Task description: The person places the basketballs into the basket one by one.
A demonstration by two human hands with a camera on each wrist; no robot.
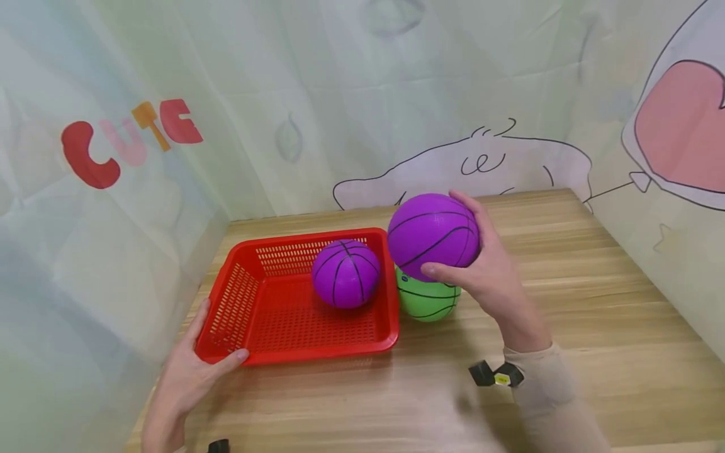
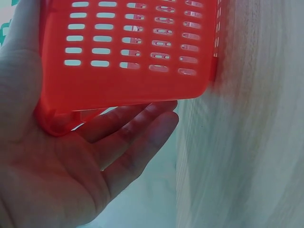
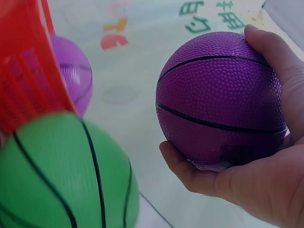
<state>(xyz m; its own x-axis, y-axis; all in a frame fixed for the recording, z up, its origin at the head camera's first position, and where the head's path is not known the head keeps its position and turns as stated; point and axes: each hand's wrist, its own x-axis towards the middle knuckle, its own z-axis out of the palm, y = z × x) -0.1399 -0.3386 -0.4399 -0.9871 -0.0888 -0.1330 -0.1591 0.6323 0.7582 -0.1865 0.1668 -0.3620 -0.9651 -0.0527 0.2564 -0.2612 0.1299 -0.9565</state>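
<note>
Evidently, slippage is the main risk: the held purple ball (image 1: 435,236) is gripped from its right only, so any easing of thumb or fingers could drop it onto the green ball (image 1: 427,302), which might then roll over the wooden table (image 1: 595,302). Second risk: a low pass leftward might clip the rim of the red basket (image 1: 317,355) or knock the second purple ball (image 1: 345,274) inside it.

Position, head view: held ball right of centre, clamped between thumb and fingers of the right hand (image 1: 498,277). Left hand (image 1: 184,371), lower left, grips the basket's near left corner, thumb over the rim, well apart from that ball. Green ball just beside the basket's right side; contact cannot be told.
</note>
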